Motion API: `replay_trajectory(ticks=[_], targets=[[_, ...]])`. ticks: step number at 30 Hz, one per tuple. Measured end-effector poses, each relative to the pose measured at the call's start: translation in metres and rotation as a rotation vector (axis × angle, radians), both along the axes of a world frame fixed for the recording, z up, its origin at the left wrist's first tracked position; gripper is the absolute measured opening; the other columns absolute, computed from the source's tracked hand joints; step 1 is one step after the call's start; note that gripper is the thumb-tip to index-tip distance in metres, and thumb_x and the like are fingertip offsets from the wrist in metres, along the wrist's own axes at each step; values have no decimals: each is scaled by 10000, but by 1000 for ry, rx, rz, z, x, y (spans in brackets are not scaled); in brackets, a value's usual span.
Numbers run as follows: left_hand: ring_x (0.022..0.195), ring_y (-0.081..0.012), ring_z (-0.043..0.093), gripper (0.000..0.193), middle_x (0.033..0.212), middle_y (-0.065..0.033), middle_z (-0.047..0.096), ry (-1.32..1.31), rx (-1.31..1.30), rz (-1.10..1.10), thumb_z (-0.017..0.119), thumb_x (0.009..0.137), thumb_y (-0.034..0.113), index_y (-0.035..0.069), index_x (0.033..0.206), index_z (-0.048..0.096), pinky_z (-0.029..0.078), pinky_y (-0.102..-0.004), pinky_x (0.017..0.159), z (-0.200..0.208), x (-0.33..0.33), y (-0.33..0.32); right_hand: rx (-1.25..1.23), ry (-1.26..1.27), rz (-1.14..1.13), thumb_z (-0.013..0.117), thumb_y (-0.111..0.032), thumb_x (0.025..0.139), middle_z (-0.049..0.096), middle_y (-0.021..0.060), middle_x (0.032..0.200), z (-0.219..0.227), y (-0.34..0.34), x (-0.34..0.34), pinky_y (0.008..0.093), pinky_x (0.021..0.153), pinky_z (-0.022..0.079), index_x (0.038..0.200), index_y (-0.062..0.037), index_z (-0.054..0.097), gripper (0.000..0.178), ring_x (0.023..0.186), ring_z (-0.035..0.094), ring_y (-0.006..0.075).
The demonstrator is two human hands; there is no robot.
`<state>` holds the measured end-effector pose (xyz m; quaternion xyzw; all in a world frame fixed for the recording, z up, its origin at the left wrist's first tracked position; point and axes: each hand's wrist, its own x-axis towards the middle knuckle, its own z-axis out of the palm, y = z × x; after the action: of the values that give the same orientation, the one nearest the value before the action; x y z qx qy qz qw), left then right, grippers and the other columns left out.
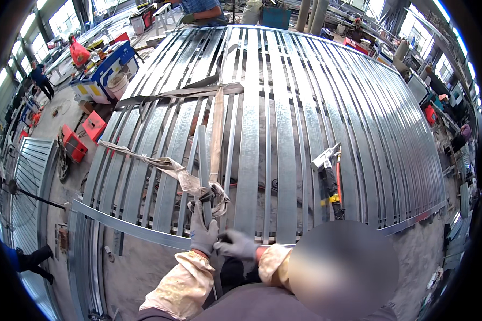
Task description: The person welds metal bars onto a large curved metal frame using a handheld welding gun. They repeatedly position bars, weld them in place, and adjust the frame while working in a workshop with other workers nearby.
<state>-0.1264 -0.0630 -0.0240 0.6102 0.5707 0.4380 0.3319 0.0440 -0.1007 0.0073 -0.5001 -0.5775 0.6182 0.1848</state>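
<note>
At lower centre, the gloved left hand (pixel 202 234) lies nearly straight-fingered along a narrow metal strip (pixel 203 160) beside a bunched beige strap (pixel 219 201), the right hand (pixel 238 245) half-curled nearby, either's hold unclear, and steadying the strip clear of the strap's loops seems wise.

Two grey-gloved hands (pixel 203 234) (pixel 238 245), one red bag (pixel 79 53)

Grey gloves (pixel 238 245); mottled silver slats (pixel 248 144)
</note>
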Motion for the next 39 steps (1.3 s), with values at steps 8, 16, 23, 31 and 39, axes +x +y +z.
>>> replay_trajectory(ticks=[8,16,23,31,39], targets=[[1358,-374,499,703,1499,-250,471,-89,-183,22,603,920,119,13,1560,332,379,-396,1140,14,9,2,-264,230,-187,714,-274,954,696,57,1003,-23,-35,-9,322,829,531,1252,-21,589,411,914,649,148],[1305,-307,460,511,1288,-52,575,1028,564,-313,742,714,248,233,1216,654,348,-536,1087,63,19,14,-281,132,21,757,-255,835,596,36,759,16,3,78,314,441,496,1112,-34,615,381,559,585,134],[1265,-308,501,405,1264,-80,567,1114,385,-270,772,715,264,188,1097,658,416,-501,1024,61,-15,82,-271,-142,140,741,-346,879,659,61,796,68,-95,169,354,638,539,1109,-25,639,408,727,656,175],[793,-206,675,336,946,-107,695,245,-445,-173,695,896,188,62,1206,662,535,-344,665,13,-69,94,-198,-575,-378,811,-220,789,682,60,735,121,-361,290,345,668,541,980,-53,696,279,702,696,153],[1140,-323,614,611,1238,-152,635,758,135,-255,688,839,227,161,1427,536,376,-526,1086,57,-1,104,-269,-110,-1012,757,-99,840,646,46,719,107,-290,170,289,565,532,962,-21,622,199,598,651,133]])
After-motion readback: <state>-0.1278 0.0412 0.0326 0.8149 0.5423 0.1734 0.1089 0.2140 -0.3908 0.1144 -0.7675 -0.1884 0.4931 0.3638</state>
